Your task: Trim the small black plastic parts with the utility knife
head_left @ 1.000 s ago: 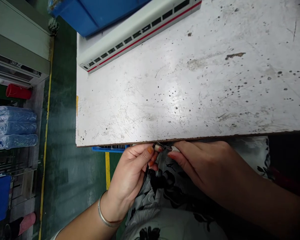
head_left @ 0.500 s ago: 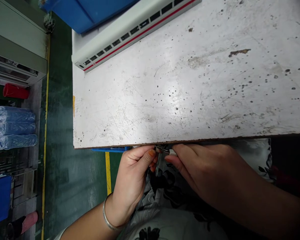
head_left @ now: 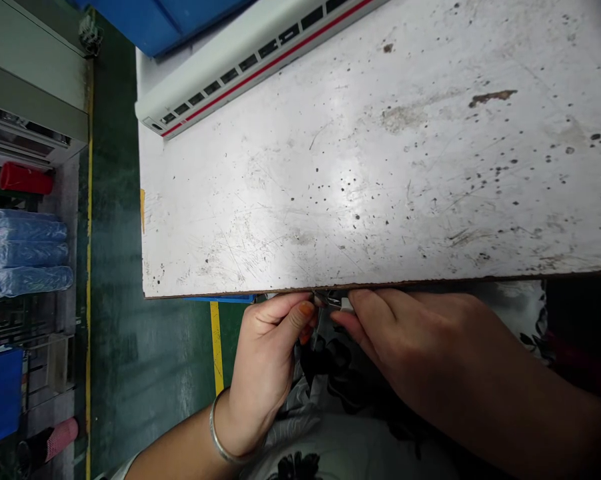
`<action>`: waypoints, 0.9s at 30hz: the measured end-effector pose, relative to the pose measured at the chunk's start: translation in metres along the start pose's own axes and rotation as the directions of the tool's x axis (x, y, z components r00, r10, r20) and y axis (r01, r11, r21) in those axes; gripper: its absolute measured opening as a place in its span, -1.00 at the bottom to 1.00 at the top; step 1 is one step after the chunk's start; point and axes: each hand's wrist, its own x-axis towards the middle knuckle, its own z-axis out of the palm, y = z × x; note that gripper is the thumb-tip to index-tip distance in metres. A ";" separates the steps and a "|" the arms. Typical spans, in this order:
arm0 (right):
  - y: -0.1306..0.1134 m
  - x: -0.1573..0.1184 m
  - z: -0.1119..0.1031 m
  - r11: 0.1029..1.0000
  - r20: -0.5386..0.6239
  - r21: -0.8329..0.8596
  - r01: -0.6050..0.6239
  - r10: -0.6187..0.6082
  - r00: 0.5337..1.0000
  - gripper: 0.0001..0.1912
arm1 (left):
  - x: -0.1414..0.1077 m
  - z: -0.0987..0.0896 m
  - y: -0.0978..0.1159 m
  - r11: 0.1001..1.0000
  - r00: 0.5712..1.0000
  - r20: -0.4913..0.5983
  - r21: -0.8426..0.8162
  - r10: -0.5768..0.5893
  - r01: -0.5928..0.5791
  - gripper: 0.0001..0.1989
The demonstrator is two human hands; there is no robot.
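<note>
L hand (head_left: 267, 353) & R hand (head_left: 415, 343) work together just below the front edge of the scratched, spotted metal-topped surface (head_left: 330, 167), above a lap of black-and-white floral cloth (head_left: 340, 433). The tiny metal-and-white part (head_left: 336, 301) sits between the two hands, right by that edge. Both grips look clenched: L thumb & index pinch its metal end, R thumb & index its white end. Fingers hide much of it, so can't tell its exact shape or how it's seated. A thin dark wire (head_left: 317, 321) runs down past the L fingers toward the cloth; can't tell if it's joined to the part. For something this small, a tight pinch at the very tips w/ both hands close together looks steadiest, wrists low & the part in clear view. Silver bangle (head_left: 220, 433) on L wrist. Long white unit w/ red stripe & dark slots (head_left: 240, 70) lies along the far side of the surface, blue bin (head_left: 155, 20) beyond it.
</note>
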 end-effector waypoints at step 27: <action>0.004 0.004 -0.005 0.997 0.116 0.082 0.003 -0.012 0.993 -0.63 | 0.000 0.000 -0.001 0.998 0.999 -0.037 0.050 0.031 -0.029 -0.71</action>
